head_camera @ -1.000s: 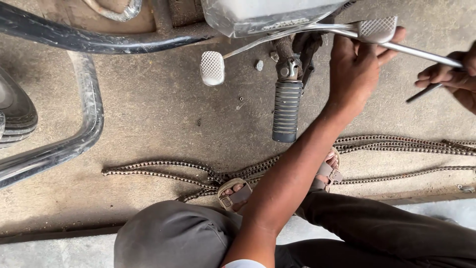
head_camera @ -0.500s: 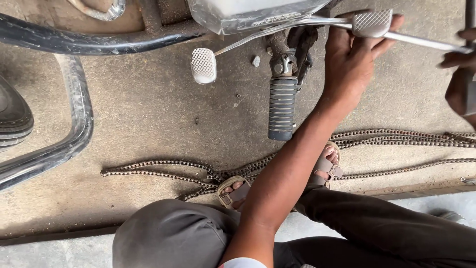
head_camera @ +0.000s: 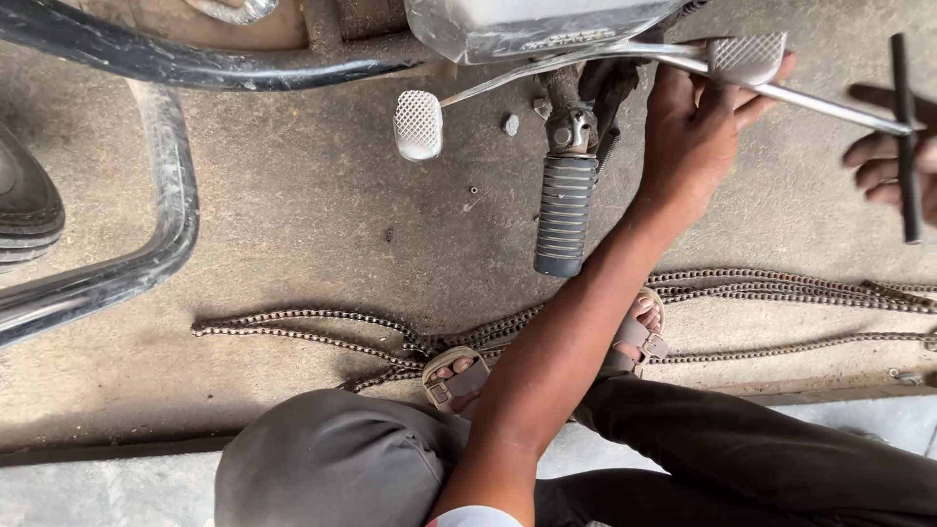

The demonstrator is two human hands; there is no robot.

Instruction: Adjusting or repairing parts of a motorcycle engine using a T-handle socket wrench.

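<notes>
My left hand (head_camera: pixel 688 146) reaches up across my legs and grips the motorcycle's gear lever just below its rear metal pedal pad (head_camera: pixel 747 57). The lever's front pad (head_camera: pixel 418 124) sticks out to the left. A ribbed black footpeg (head_camera: pixel 564 210) hangs beside my left wrist. My right hand (head_camera: pixel 893 171), at the right edge, holds the black crossbar of a T-handle wrench (head_camera: pixel 903 88). The wrench's silver shaft (head_camera: pixel 839 109) runs left toward the pedal pad, and its tip is hidden behind my left hand.
Lengths of drive chain (head_camera: pixel 322 327) lie on the dirty concrete floor across my sandalled feet (head_camera: pixel 459 376). A chrome pipe (head_camera: pixel 166 224) curves down the left side beside a tyre (head_camera: pixel 24 205). The engine casing (head_camera: pixel 527 24) sits at the top. A step edge (head_camera: pixel 117 449) runs along the bottom.
My right hand has shifted along the right edge and now holds the wrench's crossbar upright. My left hand stays on the gear lever. The view has moved slightly.
</notes>
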